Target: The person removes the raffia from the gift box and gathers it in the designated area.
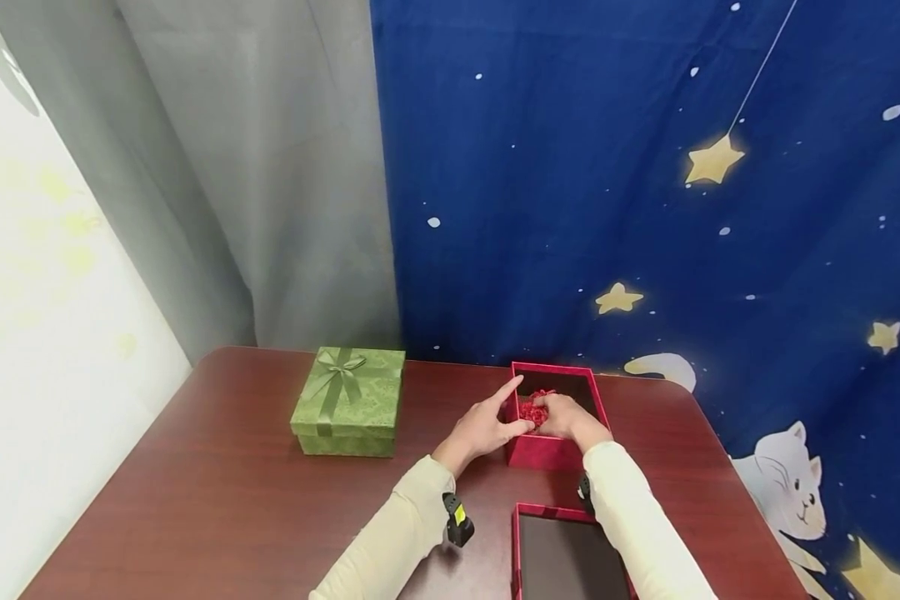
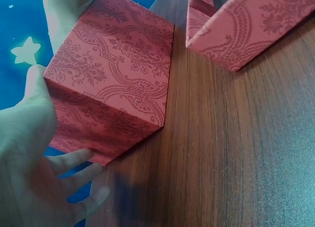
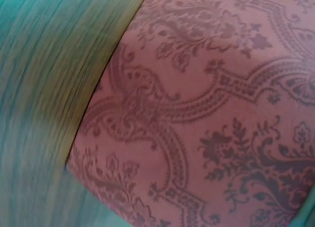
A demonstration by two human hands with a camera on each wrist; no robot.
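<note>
Right fingers (image 1: 551, 403) touch red shreds (image 1: 531, 413), tips partly hidden.

Behind a reddish-brown wood-grain table (image 1: 210, 458), a navy star-print curtain (image 1: 532, 175) is hanging beside a gray drape (image 1: 307, 183) — a bright white surface (image 1: 52, 350) is showing at left.

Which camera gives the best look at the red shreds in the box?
Head view: it looks into the box, showing the red shreds at the right hand. Both wrist views show patterned surfaces, no shreds.
</note>
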